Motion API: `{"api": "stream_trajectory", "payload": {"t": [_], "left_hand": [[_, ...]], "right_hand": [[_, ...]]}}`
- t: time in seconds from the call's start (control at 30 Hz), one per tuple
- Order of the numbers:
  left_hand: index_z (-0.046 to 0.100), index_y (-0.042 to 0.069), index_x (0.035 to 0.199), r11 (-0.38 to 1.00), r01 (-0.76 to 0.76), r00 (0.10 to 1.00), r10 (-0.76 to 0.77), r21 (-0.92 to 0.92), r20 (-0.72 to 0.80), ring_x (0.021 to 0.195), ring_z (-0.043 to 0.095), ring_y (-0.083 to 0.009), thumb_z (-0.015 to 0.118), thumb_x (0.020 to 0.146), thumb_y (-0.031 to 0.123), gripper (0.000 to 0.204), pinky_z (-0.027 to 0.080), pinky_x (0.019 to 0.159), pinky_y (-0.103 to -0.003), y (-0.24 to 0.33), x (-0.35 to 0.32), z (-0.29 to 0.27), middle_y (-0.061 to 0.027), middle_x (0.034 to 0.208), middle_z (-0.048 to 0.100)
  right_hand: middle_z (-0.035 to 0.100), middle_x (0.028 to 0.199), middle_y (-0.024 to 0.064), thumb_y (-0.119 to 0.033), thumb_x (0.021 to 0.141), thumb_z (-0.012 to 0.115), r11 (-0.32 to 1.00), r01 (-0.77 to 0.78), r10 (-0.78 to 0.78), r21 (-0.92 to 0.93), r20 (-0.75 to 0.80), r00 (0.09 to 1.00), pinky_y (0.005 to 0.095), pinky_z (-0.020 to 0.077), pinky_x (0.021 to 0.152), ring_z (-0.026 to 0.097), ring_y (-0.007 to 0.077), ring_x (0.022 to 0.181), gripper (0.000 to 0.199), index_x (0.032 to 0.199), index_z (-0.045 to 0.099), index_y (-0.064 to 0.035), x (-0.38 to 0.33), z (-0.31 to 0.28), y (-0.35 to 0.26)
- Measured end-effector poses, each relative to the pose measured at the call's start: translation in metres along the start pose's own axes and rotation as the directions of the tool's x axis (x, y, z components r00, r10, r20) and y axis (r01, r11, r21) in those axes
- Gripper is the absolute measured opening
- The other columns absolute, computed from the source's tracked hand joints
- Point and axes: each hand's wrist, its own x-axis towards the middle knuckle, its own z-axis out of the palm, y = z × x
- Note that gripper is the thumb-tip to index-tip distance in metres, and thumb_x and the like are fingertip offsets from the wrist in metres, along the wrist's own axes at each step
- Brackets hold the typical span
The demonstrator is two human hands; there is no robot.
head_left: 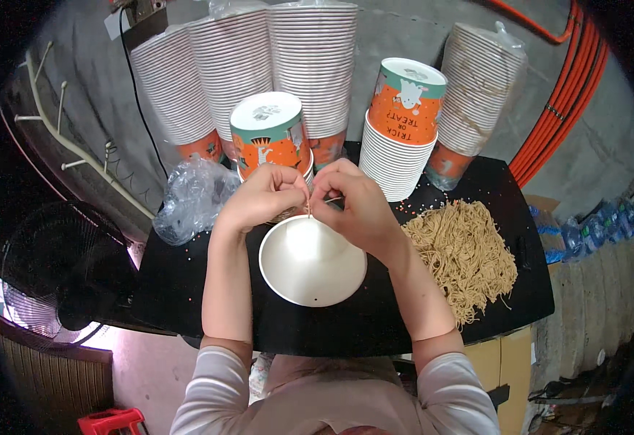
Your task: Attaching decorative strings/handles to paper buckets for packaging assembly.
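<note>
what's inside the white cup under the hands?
The white cup shows a bare white interior with one small dark speck near its front rim. Both hands cover its far edge.

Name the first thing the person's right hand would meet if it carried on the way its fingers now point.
Probably the left hand: the right hand points leftward at it, fingertips nearly touching over the white paper bucket, pinching a thin tan string.

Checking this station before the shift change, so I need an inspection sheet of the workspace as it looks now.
Surface: black table, scattered small beads.
Job's things: white paper bucket, open; thin tan string pinched above it.
Clutter: pile of tan strings; stacked white paper buckets with orange printed bases; crumpled clear plastic bag.
Hands: left hand and right hand both pinch the string.
Cables: orange cables on wall.
Surroundings: black fan, concrete wall.
</note>
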Motion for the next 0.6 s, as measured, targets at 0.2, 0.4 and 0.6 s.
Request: {"api": "stream_trajectory", "payload": {"t": [0.2, 0.4, 0.6], "left_hand": [[0.071, -0.001, 0.085, 0.998, 0.057, 0.998, -0.056, 0.04, -0.016, 0.071, 0.061, -0.0049, 0.065, 0.082, 0.003, 0.008, 0.047, 0.066, -0.021, 0.0, 0.002, -0.001, 0.0008, 0.078, 0.069], [0.071, -0.001, 0.083, 0.997, 0.049, 0.998, -0.047, 0.052, -0.041, 0.068, 0.059, -0.0036, 0.066, 0.082, 0.003, 0.007, 0.045, 0.062, -0.021, -0.004, 0.002, -0.002, 0.0021, 0.076, 0.068], [0.071, 0.0, 0.083, 0.999, 0.038, 0.998, -0.037, 0.037, -0.041, 0.066, 0.058, -0.0029, 0.066, 0.082, 0.003, 0.007, 0.043, 0.06, -0.02, -0.002, 0.002, 0.0, 0.0029, 0.075, 0.067]], "right_hand": [[0.062, 0.094, 0.0104, -0.007, 0.078, 0.075, 0.984, 0.066, -0.083, -0.167, -0.097, 0.992, 0.0412, 0.054, 0.077, 0.065, 0.0323, 0.088, 0.015, 0.083, 0.062, -0.0061, -0.002, 0.004, -0.008], [0.063, 0.096, 0.0101, -0.006, 0.078, 0.074, 0.995, 0.068, -0.073, -0.067, -0.075, 0.994, 0.0405, 0.0551, 0.075, 0.065, 0.0315, 0.087, 0.014, 0.086, 0.062, -0.0056, -0.004, 0.006, -0.014], [0.064, 0.095, 0.009, -0.006, 0.078, 0.073, 0.999, 0.049, -0.049, 0.023, 0.014, 0.999, 0.0356, 0.0552, 0.075, 0.066, 0.0272, 0.083, 0.012, 0.088, 0.066, -0.0063, 0.001, -0.004, -0.009]]}}
